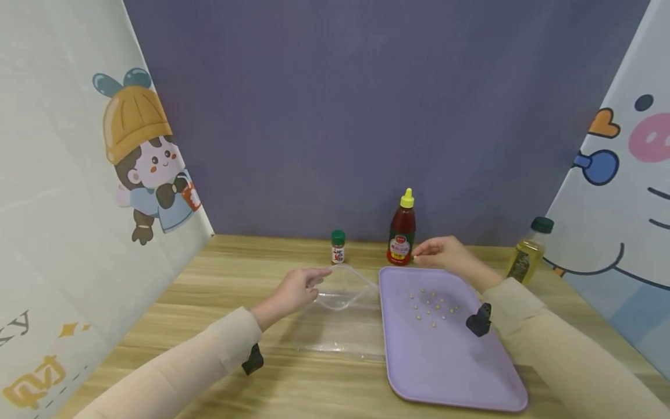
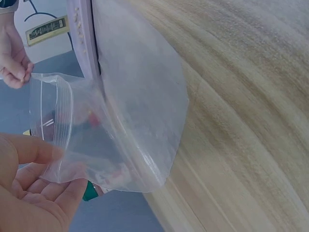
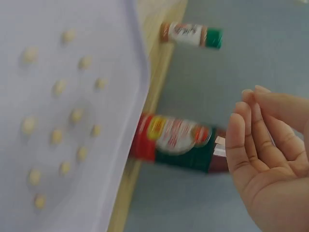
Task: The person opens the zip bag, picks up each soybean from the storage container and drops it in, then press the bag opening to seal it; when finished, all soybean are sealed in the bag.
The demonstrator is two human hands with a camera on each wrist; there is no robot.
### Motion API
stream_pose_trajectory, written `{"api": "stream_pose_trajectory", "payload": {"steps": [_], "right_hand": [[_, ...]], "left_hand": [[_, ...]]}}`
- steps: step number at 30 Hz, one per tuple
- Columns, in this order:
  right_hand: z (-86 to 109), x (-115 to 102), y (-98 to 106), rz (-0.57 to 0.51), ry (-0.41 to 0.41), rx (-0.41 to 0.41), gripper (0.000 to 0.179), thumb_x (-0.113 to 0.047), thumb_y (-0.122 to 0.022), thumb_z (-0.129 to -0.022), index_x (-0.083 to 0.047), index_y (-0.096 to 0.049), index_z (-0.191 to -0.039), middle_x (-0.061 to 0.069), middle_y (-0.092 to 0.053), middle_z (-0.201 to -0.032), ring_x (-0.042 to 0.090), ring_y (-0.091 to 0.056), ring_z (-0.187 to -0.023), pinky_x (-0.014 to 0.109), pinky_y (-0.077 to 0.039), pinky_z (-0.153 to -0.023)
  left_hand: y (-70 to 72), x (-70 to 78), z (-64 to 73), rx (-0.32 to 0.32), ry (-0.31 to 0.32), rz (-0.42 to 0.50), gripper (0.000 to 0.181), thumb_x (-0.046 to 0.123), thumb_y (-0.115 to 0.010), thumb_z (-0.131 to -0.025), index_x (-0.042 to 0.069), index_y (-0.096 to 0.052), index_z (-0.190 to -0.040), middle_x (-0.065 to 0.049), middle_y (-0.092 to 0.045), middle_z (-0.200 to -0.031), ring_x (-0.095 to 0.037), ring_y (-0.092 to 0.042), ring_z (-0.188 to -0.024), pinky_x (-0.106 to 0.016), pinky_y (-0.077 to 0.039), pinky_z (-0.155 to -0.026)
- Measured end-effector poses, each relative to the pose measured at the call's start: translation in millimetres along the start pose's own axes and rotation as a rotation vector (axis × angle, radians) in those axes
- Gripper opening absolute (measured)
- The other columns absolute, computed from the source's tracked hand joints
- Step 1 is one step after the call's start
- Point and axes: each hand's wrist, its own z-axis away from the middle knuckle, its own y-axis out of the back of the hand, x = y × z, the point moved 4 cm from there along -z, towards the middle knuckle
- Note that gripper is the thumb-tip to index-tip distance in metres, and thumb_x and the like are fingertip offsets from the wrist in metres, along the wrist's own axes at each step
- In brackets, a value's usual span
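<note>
My left hand (image 1: pixel 294 295) pinches the rim of a clear zip-top bag (image 2: pixel 140 87) between thumb and fingers. The bag's mouth gapes and its body lies on the wooden table, left of a lilac tray (image 1: pixel 450 366). Several small pale-yellow beans (image 3: pixel 56 136) are scattered over the tray's far half. Above the tray's far edge, near the red sauce bottle (image 1: pixel 403 233), hovers my right hand (image 1: pixel 445 256). Its thumb and forefinger tips meet in a pinch; a tiny pale bean seems to be between them, mostly hidden by the fingertips.
A green-capped spice jar (image 1: pixel 338 247) stands behind the bag. The sauce bottle with its yellow nozzle is at the table's back edge, and an oil bottle (image 1: pixel 527 256) stands right of the tray. A dark blue-grey backdrop (image 1: pixel 335 116) rises behind the table (image 1: pixel 209 326).
</note>
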Motion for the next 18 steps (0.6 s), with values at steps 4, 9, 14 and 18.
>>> {"api": "stream_pose_trajectory", "payload": {"steps": [4,9,14,18], "right_hand": [[-4.5,-17.2,-17.2,-0.083,0.016,-0.03,0.035,-0.018,-0.072,-0.086,0.008,-0.066,-0.109,0.008,-0.074,-0.097,0.007,-0.065,-0.081,0.026,-0.056,-0.077],[-11.3,-40.3,-41.7,-0.155,0.089,-0.082,0.034,-0.011,-0.071,-0.086,0.013,-0.063,-0.109,0.005,-0.074,-0.092,0.007,-0.065,-0.077,0.025,-0.056,-0.073],[-19.5,-60.7,-67.6,-0.148,0.118,-0.114,0.026,-0.013,-0.073,-0.085,0.005,-0.069,-0.103,0.007,-0.074,-0.095,0.008,-0.065,-0.078,0.025,-0.056,-0.072],[-24.9,-73.6,-86.1,-0.1,0.151,-0.143,0.023,-0.014,-0.072,-0.086,0.003,-0.071,-0.101,0.009,-0.075,-0.095,0.007,-0.065,-0.078,0.032,-0.057,-0.076]], "left_hand": [[0.1,1.0,0.4,0.007,-0.006,-0.015,0.058,-0.012,-0.056,-0.081,0.008,-0.055,-0.135,-0.016,-0.056,-0.138,-0.035,-0.056,-0.124,-0.02,-0.046,-0.048],[-0.2,2.2,-0.6,0.014,-0.02,-0.032,0.057,-0.011,-0.057,-0.081,0.009,-0.057,-0.134,-0.017,-0.057,-0.137,-0.035,-0.057,-0.122,-0.023,-0.051,-0.055],[-0.2,2.7,-1.7,0.017,-0.033,-0.052,0.056,-0.01,-0.058,-0.081,0.009,-0.057,-0.134,-0.016,-0.057,-0.136,-0.034,-0.058,-0.121,-0.025,-0.055,-0.071],[-0.2,3.2,-1.9,0.013,-0.031,-0.053,0.056,-0.01,-0.057,-0.081,0.008,-0.057,-0.134,-0.015,-0.057,-0.137,-0.033,-0.058,-0.122,-0.032,-0.056,-0.085]]}}
